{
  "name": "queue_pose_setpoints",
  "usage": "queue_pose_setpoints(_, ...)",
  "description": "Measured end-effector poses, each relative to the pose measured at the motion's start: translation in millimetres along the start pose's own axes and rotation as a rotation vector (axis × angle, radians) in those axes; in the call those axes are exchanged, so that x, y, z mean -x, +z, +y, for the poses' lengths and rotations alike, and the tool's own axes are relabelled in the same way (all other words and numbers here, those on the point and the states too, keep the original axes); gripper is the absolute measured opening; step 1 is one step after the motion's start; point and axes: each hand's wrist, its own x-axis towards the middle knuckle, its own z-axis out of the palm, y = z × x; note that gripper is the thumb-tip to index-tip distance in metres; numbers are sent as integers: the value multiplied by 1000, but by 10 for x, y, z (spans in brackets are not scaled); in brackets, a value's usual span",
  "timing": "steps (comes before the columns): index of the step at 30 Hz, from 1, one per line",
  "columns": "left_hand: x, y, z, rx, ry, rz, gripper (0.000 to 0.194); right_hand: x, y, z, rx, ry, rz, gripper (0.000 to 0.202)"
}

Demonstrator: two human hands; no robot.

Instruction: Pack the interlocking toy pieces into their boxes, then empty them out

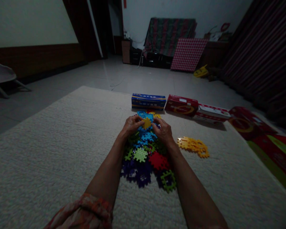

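Note:
My left hand (132, 123) pinches a yellow toothed-edge building block (146, 123) between thumb and fingers, above a heap of similar pieces. Close to its right edge, my right hand (163, 128) has thumb and index finger curled together; what lies between them is too dark to make out. Below and behind the hands are blue blocks (147, 136). Nearer to me are a light green block (140, 155), a red block (158, 160), several dark purple blocks (143, 175) and a green open-frame block (168, 181). My forearms hide parts of the heap's sides.
Joined yellow blocks (193, 145) lie on the pale mat (62, 143) right of my right forearm. Beyond the heap stand a blue box (148, 101), a red box (181, 105) and a white-and-red box (213, 113). More red packages (249, 122) line the right side.

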Motion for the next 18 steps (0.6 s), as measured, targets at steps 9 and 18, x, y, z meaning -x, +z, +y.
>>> queue_pose_setpoints(9, 43, 2, 67, -29, 37, -108, 10, 38, 14, -24, -104, 119, -86, 22)
queue_pose_setpoints(18, -13, -46, -63, 32, 22, 134, 30, 4, -539, 32, 29, 102, 72, 21)
